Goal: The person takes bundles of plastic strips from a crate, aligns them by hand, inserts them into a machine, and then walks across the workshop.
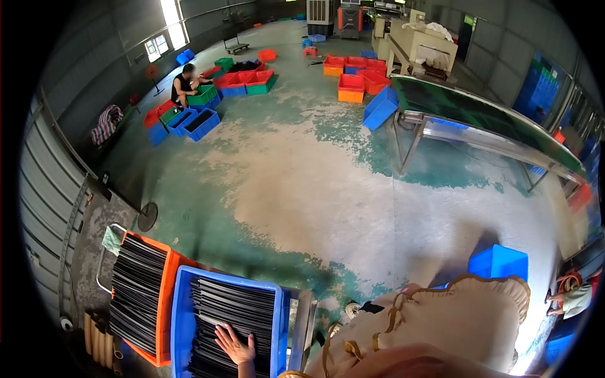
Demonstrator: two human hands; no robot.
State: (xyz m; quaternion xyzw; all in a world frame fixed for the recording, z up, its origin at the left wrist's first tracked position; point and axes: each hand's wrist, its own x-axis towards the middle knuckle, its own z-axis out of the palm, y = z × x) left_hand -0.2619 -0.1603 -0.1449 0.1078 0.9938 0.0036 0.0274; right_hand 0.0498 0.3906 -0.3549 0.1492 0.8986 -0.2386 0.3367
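Note:
My left hand [236,345] lies palm down with its fingers spread on a layer of long black strips [233,309]. These strips fill a blue crate [179,315], stacked side by side in rows. Directly left of it stands an orange crate [165,309], packed with more black strips [135,290]. My right hand does not show; the light apron [441,321] over my body covers the lower right of the view.
A metal frame [304,327] stands beside the blue crate, with cardboard tubes [94,340] at lower left. A blue bin [498,262] sits at right. Farther off are a conveyor [472,110], red crates [236,80], and a seated person [183,87]. Another person's hand [554,305] shows at the right edge.

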